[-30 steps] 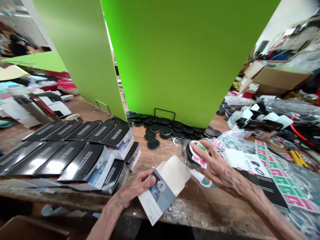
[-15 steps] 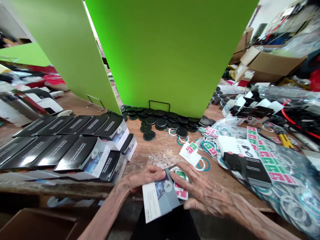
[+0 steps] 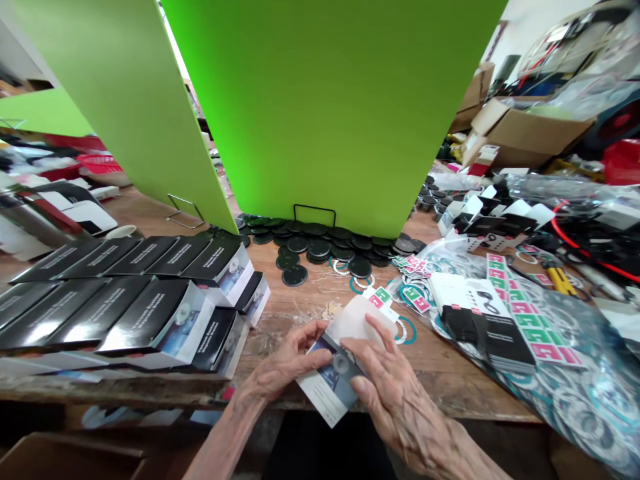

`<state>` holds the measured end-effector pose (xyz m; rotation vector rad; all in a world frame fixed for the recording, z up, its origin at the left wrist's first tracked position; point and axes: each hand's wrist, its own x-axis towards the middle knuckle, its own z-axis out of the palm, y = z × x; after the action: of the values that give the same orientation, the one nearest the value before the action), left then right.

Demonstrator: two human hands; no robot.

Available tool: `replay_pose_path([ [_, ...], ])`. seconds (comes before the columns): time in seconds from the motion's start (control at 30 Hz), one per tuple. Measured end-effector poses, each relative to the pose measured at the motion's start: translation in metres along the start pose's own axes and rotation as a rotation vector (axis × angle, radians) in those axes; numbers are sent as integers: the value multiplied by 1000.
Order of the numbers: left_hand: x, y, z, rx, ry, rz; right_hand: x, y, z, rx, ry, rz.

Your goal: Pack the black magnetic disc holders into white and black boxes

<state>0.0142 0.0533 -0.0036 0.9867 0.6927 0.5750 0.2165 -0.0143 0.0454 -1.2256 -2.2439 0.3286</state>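
Note:
A small printed box with a white and blue-grey face is held over the table's front edge. My left hand grips its left side, the thumb lying on the printed face. At the box's upper right, my right hand has its fingers bent against the box and its white flap, which stands up and away from me. What is inside the box is hidden. Just beyond the flap lie white cards with green and pink stickers and white and teal rings.
Stacked black boxes fill the left. Black discs lie below a green panel. On the right are folded black-and-white cartons, sticker strips and a plastic bag of rings.
The white flap now stands over the box's opening, and the stickers and ring inside no longer show. My right hand has shifted from the box's right side onto the flap.

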Motion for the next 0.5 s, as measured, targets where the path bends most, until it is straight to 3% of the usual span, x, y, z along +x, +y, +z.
replay_pose_path([
  [0.07,1,-3,-1,16,50,81,4,2,-15,3,68,28],
  [0.2,5,-21,1,72,222,139,6,26,-45,22,336,457],
  [0.23,5,-27,3,115,251,144,4,36,-46,24,320,533],
  [0.3,3,-34,5,208,269,145,-1,58,-39,-8,158,553],
  [0.37,0,-34,3,238,199,134,-8,79,-21,-70,7,483],
  [0.43,-2,-26,-4,180,123,174,-13,96,1,-135,-47,439],
  [0.5,6,-14,-14,206,235,235,-15,108,20,-230,-52,452],
])
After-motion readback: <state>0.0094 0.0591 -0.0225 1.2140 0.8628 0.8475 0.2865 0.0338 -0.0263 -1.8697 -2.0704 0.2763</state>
